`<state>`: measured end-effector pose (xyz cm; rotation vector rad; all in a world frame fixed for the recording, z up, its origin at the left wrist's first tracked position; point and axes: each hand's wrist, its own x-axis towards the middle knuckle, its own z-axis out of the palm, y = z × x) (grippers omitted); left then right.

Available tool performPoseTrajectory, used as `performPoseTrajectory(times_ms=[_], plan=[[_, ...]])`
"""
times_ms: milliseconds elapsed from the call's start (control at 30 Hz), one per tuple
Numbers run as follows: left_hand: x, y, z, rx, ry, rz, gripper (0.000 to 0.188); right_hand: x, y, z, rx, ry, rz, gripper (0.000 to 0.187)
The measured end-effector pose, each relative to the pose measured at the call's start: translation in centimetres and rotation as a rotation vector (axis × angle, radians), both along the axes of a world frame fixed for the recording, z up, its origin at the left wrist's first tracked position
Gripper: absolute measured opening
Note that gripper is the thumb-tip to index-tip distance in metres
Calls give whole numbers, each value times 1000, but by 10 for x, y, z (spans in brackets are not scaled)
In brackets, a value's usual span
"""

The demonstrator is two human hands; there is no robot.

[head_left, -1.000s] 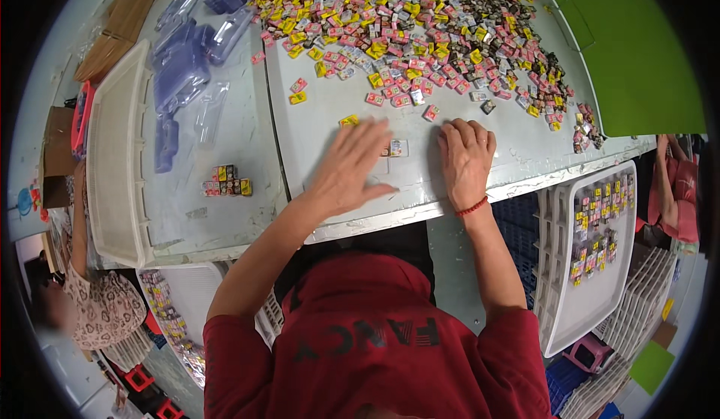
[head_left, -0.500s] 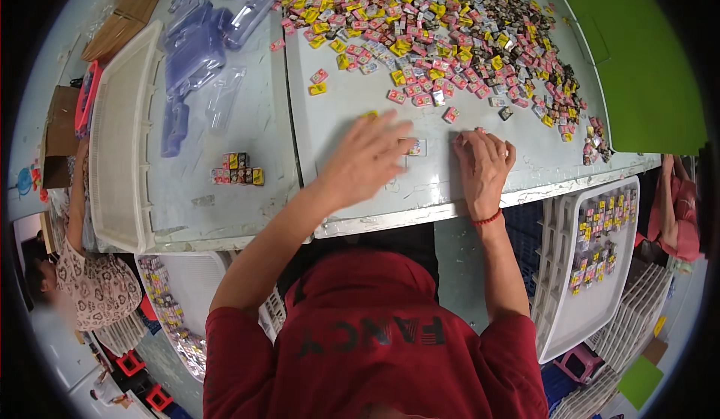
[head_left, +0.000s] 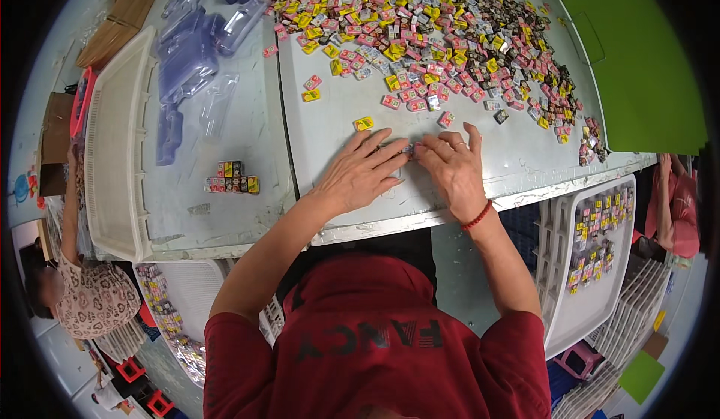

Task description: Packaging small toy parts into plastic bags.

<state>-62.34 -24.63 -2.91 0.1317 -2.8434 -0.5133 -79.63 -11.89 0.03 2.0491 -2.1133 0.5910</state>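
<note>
My left hand [head_left: 365, 169] lies low over the white table with its fingers stretched out, fingertips at a small box [head_left: 409, 150]. From the other side, my right hand [head_left: 452, 170], with a red bracelet at the wrist, pinches at the small pink box [head_left: 417, 151] beside it; the fingers partly cover both. Just beyond my left fingers lies a yellow small box [head_left: 364, 123], and a pink small box [head_left: 446, 119] is above my right hand. A large heap of small boxes [head_left: 420, 36] in pink, yellow, black and white covers the far side.
Left of the table seam stands a block of small boxes [head_left: 233, 177]. Behind it are clear plastic trays [head_left: 187, 59] and a white crate [head_left: 116, 149]. Stacked trays [head_left: 559, 321] holding box groups stand lower right. A co-worker [head_left: 97, 284] is at left, another person's arm [head_left: 667, 209] at right.
My right hand has moved left and my left hand has settled lower, so their fingertips now meet around the small boxes. The yellow box beyond my left hand is uncovered.
</note>
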Motion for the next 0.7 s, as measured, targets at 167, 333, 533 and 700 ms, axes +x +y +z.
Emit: performPoseTrajectory(times_ms=[167,333,533,700], plan=[[3,0,-1,-3,3,5,40,-7,-5,0,84,36,100,20],[1,1,2,37,1,-6,41,-4,6,-25,-135,-79,64,18],[4,-1,3,41,-7,7,44,1,3,-24,-130,-55,62,23],[2,1,9,44,-38,10,45,14,20,-27,-70,-99,-80,39]])
